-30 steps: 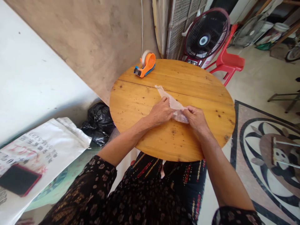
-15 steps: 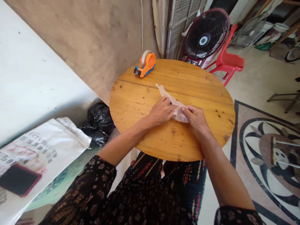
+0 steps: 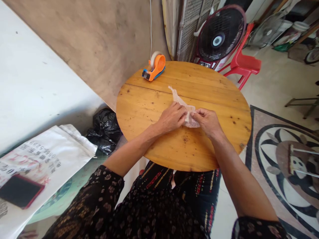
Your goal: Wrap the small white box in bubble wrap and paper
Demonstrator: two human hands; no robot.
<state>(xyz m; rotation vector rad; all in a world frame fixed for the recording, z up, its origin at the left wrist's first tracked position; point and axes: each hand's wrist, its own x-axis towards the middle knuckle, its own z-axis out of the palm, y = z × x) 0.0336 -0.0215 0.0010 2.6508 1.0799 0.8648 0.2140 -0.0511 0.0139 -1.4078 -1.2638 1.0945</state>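
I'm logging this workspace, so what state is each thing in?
Left hand: closed on the translucent wrap
Right hand: pinching the translucent wrap
Translucent wrap: creased, partly folded
Tape dispenser: loaded, resting on the table
Black bag: bunched up
White sack: lying flattened
Red-edged black object: lying on the sack
Fan: upright; running unclear
Red chair: upright

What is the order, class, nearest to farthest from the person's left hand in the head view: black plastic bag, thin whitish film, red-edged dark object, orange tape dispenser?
1. Thin whitish film: touching the left hand.
2. Orange tape dispenser: near the table's far-left edge.
3. Black plastic bag: left, beside the table.
4. Red-edged dark object: farther left, on the white sack.
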